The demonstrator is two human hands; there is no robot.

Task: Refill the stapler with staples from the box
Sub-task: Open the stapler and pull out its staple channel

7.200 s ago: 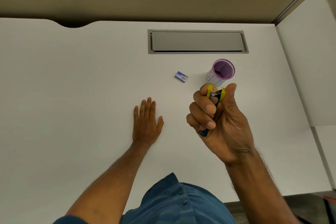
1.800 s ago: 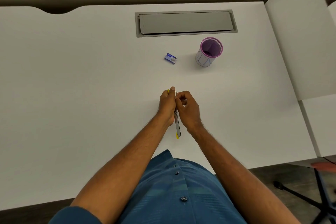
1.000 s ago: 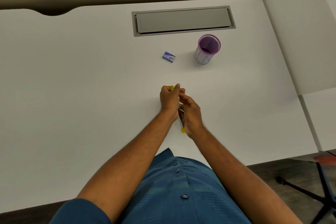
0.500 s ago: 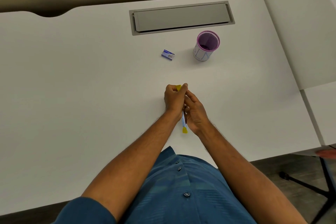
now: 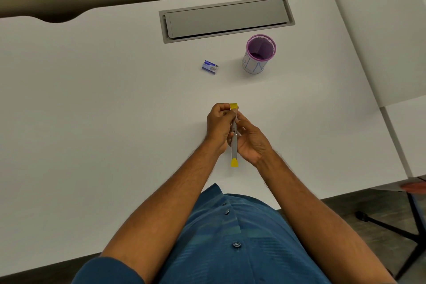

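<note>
Stapler [image 5: 234, 145] was pinched between left hand [image 5: 219, 128] and right hand [image 5: 250, 143] mid-frame, and it could've snapped shut on fingers if either grip slipped.

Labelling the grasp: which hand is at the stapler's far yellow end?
The left hand pinches the stapler by its far yellow tip; the right hand holds mid-body.

A white desk [image 5: 92, 122] fills the view, its far edge cut by a curved notch at the left. A grey hatch [image 5: 227, 19] is set flush into the surface near the far edge. Just near of it, a small blue staple box [image 5: 209, 67] lies flat on the desk, and to its right a purple-rimmed mesh cup [image 5: 258, 55] stands upright, apart from the box. A second white surface [image 5: 380, 37] adjoins the desk on the right.
</note>
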